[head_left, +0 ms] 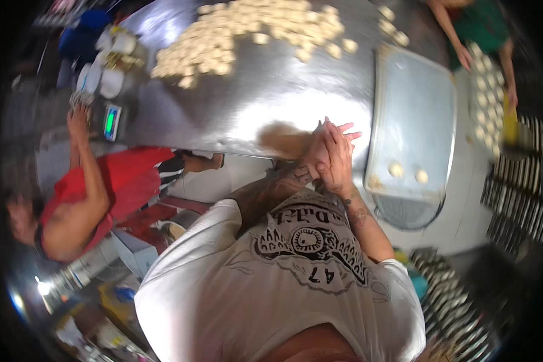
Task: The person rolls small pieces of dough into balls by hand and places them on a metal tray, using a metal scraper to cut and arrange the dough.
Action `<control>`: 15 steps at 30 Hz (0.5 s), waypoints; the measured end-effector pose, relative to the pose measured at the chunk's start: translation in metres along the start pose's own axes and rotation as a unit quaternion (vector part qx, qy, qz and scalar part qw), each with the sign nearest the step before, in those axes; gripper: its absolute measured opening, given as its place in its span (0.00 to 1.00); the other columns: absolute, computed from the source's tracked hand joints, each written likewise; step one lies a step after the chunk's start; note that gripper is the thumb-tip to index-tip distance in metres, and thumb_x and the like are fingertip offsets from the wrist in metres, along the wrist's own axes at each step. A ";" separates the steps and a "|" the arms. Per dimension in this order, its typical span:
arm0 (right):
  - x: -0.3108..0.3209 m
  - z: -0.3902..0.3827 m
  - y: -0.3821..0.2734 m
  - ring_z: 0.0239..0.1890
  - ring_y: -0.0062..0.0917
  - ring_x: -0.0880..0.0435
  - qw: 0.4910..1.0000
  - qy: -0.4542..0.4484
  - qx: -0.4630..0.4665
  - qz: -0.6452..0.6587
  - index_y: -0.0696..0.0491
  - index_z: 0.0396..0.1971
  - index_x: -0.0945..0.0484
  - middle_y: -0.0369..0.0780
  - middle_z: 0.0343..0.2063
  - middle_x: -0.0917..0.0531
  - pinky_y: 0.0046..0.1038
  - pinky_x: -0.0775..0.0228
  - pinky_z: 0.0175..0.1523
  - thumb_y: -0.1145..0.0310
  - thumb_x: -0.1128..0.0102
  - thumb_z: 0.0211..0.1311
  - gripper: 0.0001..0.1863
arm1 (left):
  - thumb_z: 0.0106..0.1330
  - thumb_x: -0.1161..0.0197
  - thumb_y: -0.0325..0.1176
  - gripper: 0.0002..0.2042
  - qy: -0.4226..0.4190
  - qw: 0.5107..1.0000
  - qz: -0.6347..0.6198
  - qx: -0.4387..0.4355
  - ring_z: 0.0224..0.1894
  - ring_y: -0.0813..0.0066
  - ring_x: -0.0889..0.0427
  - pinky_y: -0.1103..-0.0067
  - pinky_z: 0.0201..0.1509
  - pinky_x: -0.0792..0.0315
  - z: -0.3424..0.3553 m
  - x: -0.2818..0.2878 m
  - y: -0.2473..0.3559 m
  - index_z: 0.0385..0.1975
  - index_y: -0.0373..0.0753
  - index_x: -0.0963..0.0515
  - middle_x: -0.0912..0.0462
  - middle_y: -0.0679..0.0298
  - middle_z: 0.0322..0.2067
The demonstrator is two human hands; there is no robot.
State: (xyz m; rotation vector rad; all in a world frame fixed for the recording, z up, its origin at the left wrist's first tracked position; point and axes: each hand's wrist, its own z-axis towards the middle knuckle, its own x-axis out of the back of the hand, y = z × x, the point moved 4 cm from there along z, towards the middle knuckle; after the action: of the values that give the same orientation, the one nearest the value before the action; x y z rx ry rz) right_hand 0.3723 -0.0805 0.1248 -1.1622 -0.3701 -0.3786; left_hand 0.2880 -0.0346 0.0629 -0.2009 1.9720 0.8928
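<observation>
— What's the biggest thing there?
— The steel tabletop (253, 90), spreading out beyond the hands. To their right lies a long tray (413, 114) with two dough balls (396, 169) near its closer end.
— And further off?
— A heap of dough pieces (247, 33), well beyond the hands.
— The hands themselves?
— The right hand (338, 154) and left hand (311, 154) are pressed together, palms touching, at the tabletop's near edge. Whether dough sits between them, I cannot tell.
</observation>
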 end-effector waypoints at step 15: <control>-0.299 0.362 0.078 0.52 0.47 0.11 0.956 -0.186 -0.119 -0.193 0.47 0.56 0.12 0.47 0.46 0.09 0.45 0.18 0.57 0.53 0.26 0.65 0.22 | 0.69 0.27 0.37 0.19 0.456 0.371 0.712 -0.384 0.59 0.55 0.21 0.61 0.66 0.32 -0.044 0.216 0.366 0.57 0.40 0.17 0.18 0.56 0.56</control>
State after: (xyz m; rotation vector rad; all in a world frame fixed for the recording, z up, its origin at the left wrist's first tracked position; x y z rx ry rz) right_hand 0.1159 0.3129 0.0489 -1.4009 -0.9093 -0.5555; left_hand -0.0340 0.2455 0.0875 0.9352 2.0333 3.4963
